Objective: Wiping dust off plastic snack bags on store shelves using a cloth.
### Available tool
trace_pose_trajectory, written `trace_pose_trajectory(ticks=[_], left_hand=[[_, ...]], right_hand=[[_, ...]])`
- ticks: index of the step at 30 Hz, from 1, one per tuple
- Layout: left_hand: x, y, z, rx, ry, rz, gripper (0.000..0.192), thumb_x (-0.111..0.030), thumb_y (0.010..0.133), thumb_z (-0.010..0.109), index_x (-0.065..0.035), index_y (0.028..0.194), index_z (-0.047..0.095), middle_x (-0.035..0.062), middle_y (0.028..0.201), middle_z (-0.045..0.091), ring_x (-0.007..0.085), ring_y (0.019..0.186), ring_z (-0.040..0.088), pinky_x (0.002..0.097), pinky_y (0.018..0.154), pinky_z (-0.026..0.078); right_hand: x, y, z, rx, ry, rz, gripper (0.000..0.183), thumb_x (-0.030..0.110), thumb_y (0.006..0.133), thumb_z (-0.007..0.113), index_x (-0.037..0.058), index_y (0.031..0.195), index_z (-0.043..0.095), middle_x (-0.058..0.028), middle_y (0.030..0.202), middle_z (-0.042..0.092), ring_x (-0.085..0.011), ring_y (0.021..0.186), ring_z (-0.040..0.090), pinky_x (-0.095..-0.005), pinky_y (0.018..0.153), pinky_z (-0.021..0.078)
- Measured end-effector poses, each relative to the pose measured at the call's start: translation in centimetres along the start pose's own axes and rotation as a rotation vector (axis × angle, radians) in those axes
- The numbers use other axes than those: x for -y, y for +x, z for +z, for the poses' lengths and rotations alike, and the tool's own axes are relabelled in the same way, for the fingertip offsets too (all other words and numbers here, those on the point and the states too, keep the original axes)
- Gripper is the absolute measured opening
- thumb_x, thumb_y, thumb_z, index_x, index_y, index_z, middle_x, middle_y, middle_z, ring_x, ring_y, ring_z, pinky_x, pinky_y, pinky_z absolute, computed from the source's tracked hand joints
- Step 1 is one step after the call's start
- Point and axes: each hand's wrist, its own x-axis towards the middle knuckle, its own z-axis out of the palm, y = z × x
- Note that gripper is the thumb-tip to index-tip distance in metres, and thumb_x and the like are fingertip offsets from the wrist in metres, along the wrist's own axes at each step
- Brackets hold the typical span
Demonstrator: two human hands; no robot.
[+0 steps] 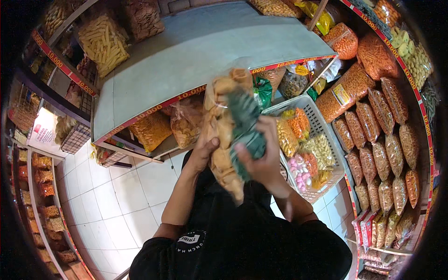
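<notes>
My left hand [203, 151] grips the side of a clear plastic bag of tan crackers [224, 127], its thumb on the front. The bag stands roughly upright before my chest. A dark green striped cloth [249, 122], blurred, lies against the bag's right side. My right hand [263, 162] is closed on this cloth, and its fingers are blurred too. Just beyond the bag is the front edge of a grey-blue display shelf [210, 45]. To the right of my right hand stands a white perforated plastic basket [313, 108] holding several bagged snacks.
Under the shelf sit a bag of orange-yellow snacks [151, 131] and a bag of brown crackers [185, 122]. Rows of slim snack packets [379, 154] fill the right rack. Another snack rack [45, 196] stands at the left, beyond white floor tiles [122, 196].
</notes>
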Motion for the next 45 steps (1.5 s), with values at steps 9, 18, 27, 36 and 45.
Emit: trace_pose_trajectory(ticks=[9, 18, 27, 36, 45], left_hand=[[4.7, -0.7, 0.3, 0.081, -0.742, -0.348, 0.081, -0.045, 0.081, 0.069, -0.003, 0.14, 0.034, 0.0165, 0.131, 0.051, 0.0308, 0.117, 0.054, 0.0427, 0.1, 0.045], [5.3, -1.1, -1.7, 0.103, -0.74, -0.389, 0.08, -0.045, 0.082, 0.069, -0.003, 0.14, 0.034, 0.0165, 0.131, 0.051, 0.0306, 0.117, 0.054, 0.0425, 0.1, 0.045], [6.8, -4.1, -2.4, 0.097, -0.749, -0.407, 0.079, -0.044, 0.082, 0.068, -0.0031, 0.14, 0.033, 0.0165, 0.131, 0.051, 0.0303, 0.117, 0.054, 0.0423, 0.1, 0.045], [7.4, -0.1, -2.0, 0.091, -0.755, -0.404, 0.077, -0.044, 0.083, 0.067, -0.0032, 0.14, 0.033, 0.0164, 0.131, 0.051, 0.03, 0.117, 0.054, 0.0421, 0.1, 0.045], [7.7, -0.9, -3.7, 0.087, -0.759, -0.454, 0.076, -0.043, 0.084, 0.066, -0.0033, 0.14, 0.033, 0.0164, 0.131, 0.051, 0.0298, 0.117, 0.054, 0.0419, 0.1, 0.045]], right_hand=[[-1.1, 7.7, -2.3, -0.11, -0.205, -0.027, 0.028, 0.022, 0.069, 0.075, 0.0059, 0.09, 0.065, -0.0156, 0.103, 0.052, -0.0322, 0.1, 0.053, -0.042, 0.083, 0.0465], [3.8, -1.2, 0.4, 0.444, -0.162, -0.271, 0.022, 0.021, 0.069, 0.073, 0.0096, 0.084, 0.062, -0.0085, 0.102, 0.054, -0.0279, 0.096, 0.053, -0.0407, 0.082, 0.0372], [-3.5, 4.9, -1.3, -0.091, -0.133, 0.008, 0.023, 0.016, 0.074, 0.071, 0.0031, 0.089, 0.059, -0.0137, 0.095, 0.052, -0.0285, 0.089, 0.054, -0.0381, 0.079, 0.0432], [-4.0, -3.4, 2.0, -0.011, 0.128, 0.198, 0.022, 0.01, 0.076, 0.067, -0.0001, 0.088, 0.051, -0.0147, 0.092, 0.048, -0.0299, 0.088, 0.052, -0.0351, 0.078, 0.0433], [-2.6, -5.2, -0.2, 0.021, 0.033, 0.032, 0.025, 0.01, 0.068, 0.071, 0.0015, 0.085, 0.055, -0.0158, 0.099, 0.049, -0.031, 0.089, 0.053, -0.0362, 0.078, 0.0456]])
